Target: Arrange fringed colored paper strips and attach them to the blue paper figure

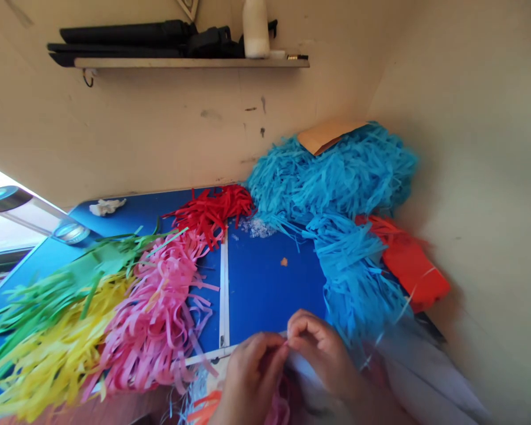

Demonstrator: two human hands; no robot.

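Note:
My left hand (253,369) and my right hand (323,351) meet at the table's near edge, thumbs and fingers pinched together. Between the fingertips shows a sliver of a thin pink paper strip (286,342), mostly covered by my fingers. Looped pink strips (282,402) hang just below my left hand. Orange strips (203,406) lie close to that wrist. Left of my hands spreads a heap of pink paper fringe (159,313). To the right of my right hand is a bundle of blue paper fringe (358,271).
The blue table (269,283) also bears yellow fringe (66,348), green fringe (84,277), red fringe (215,209) and a large blue heap (336,174) against the wall. A clear cylinder (39,215) stands at the left. Red-orange paper (413,265) lies right. A shelf (190,62) hangs above.

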